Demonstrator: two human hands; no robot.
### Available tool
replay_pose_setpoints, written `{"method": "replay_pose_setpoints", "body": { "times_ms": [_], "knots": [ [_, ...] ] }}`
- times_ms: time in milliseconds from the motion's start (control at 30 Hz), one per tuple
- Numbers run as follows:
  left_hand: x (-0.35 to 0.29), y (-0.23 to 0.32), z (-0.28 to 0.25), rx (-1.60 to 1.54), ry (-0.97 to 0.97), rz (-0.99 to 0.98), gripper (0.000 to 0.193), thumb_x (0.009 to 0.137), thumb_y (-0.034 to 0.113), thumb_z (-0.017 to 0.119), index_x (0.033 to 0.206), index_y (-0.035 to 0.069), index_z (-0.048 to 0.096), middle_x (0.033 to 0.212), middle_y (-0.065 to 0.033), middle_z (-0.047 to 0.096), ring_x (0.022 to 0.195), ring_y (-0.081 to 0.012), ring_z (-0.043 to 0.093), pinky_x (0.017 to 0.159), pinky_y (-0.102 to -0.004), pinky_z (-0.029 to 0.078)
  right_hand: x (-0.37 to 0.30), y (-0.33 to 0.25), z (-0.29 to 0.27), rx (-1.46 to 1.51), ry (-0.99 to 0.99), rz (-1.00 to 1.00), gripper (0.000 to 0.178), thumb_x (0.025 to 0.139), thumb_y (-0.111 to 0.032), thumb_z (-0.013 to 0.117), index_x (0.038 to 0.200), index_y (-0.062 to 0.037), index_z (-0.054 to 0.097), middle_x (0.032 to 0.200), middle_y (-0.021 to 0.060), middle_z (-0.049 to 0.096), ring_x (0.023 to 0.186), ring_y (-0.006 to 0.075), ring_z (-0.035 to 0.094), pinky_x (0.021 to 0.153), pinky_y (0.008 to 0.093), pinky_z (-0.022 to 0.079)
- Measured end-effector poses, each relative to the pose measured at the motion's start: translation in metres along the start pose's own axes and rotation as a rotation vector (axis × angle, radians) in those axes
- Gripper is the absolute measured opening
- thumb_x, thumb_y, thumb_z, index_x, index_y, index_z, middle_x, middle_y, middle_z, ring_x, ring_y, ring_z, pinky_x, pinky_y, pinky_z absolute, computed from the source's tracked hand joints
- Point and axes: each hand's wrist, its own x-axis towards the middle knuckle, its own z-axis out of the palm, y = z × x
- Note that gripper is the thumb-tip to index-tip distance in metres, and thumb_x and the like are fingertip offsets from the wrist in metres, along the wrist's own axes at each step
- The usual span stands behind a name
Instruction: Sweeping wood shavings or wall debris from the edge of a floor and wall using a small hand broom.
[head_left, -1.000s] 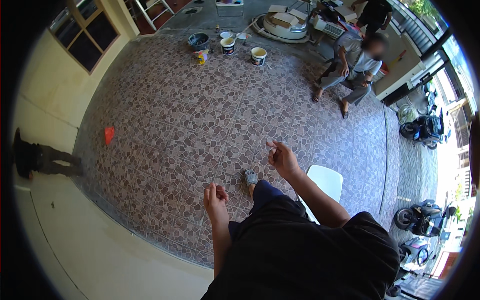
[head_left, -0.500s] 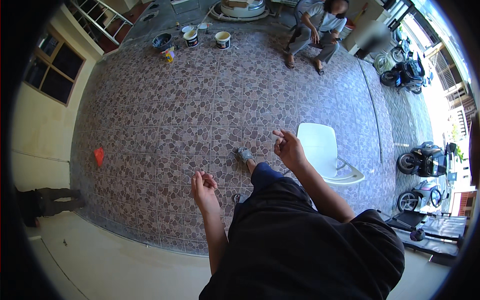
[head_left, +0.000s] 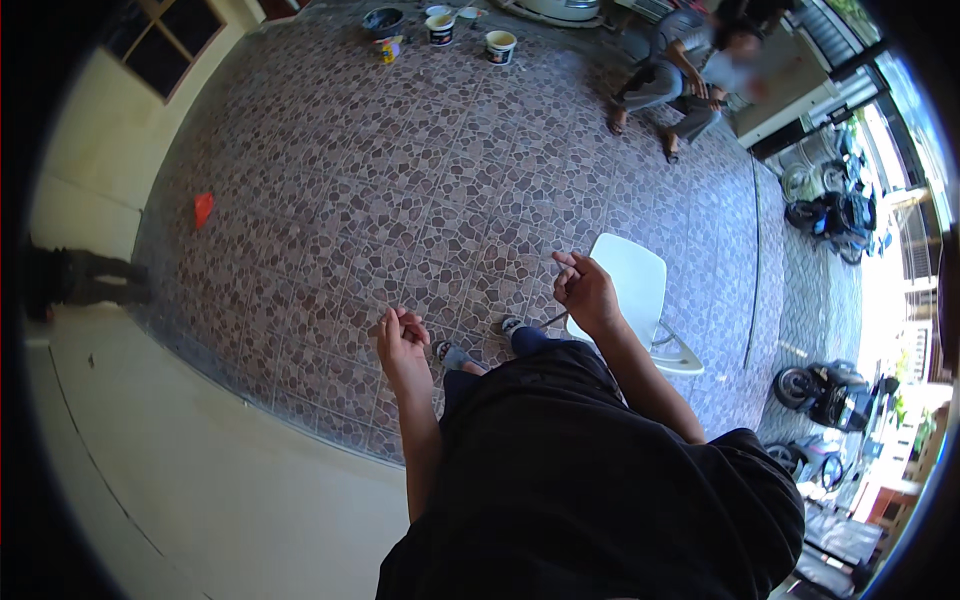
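Note:
My left hand is raised in front of my body, its fingers loosely bent and apart, with nothing seen in them. Level with it, a little farther out, my right hand is also half curled, its index finger stretched out; no object shows in its grasp. Just beyond the right hand stands a white plastic chair, partly hidden by my forearm. I cannot see the two touching. Below the hands are my feet in grey sandals on the patterned tile floor.
A person sits at the far right. Paint buckets, a dark basin and a yellow packet stand at the far side. A red scrap lies at left, near the wall. Parked motorbikes line the right.
My view has turned, so the buckets and the seated person sit higher and farther right. My feet are now closer together. Both hands keep nearly the same pose.

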Motion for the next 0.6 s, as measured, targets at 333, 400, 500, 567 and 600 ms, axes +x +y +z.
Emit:
{"method": "replay_pose_setpoints", "body": {
  "times_ms": [333,400,500,567,600],
  "knots": [
    [-0.116,-0.067,0.000,-0.152,0.209,0.135,0.031,0.103,0.039,0.056,0.107,0.008,0.061,0.089,-0.0030,0.062,0.074,-0.0124,0.053,0.068,-0.0282,0.041,0.004,-0.063,-0.066,-0.291,-0.258,0.194,0.045,0.102,-0.033,0.047,0.132,0.0002,0.055,0.076,0.0057,0.065,0.072,0.0171,0.059,0.071,0.0297,0.044],
    [-0.141,-0.079,-0.003,-0.227,0.240,0.147,0.032,0.103,0.040,0.056,0.106,0.009,0.061,0.090,-0.0027,0.062,0.075,-0.0124,0.053,0.071,-0.0280,0.041,-0.002,-0.068,-0.082,-0.253,-0.307,0.194,0.047,0.103,-0.035,0.045,0.133,0.0005,0.055,0.077,0.0056,0.066,0.073,0.0177,0.059,0.073,0.0308,0.044],
    [-0.181,-0.092,0.000,-0.248,0.300,0.223,0.032,0.104,0.041,0.055,0.107,0.009,0.061,0.090,-0.0026,0.062,0.076,-0.0120,0.053,0.073,-0.0279,0.041,-0.024,-0.074,-0.105,-0.238,-0.299,0.250,0.051,0.103,-0.038,0.045,0.136,0.0008,0.053,0.077,0.0055,0.066,0.074,0.0178,0.059,0.074,0.0316,0.043],
    [-0.210,-0.105,-0.009,-0.265,0.300,0.245,0.032,0.104,0.041,0.054,0.107,0.010,0.061,0.090,-0.0025,0.062,0.076,-0.0121,0.053,0.073,-0.0278,0.041,-0.044,-0.074,-0.121,-0.203,-0.279,0.265,0.058,0.102,-0.042,0.048,0.139,0.0023,0.051,0.076,0.0057,0.066,0.073,0.0188,0.058,0.072,0.0320,0.042],
    [-0.223,-0.111,-0.013,-0.274,0.281,0.258,0.032,0.104,0.041,0.054,0.108,0.010,0.061,0.091,-0.0025,0.062,0.076,-0.0121,0.053,0.073,-0.0278,0.041,-0.054,-0.074,-0.133,-0.206,-0.286,0.268,0.058,0.102,-0.042,0.048,0.139,0.0023,0.051,0.076,0.0057,0.066,0.073,0.0188,0.058,0.072,0.0320,0.042]
  ]
}}
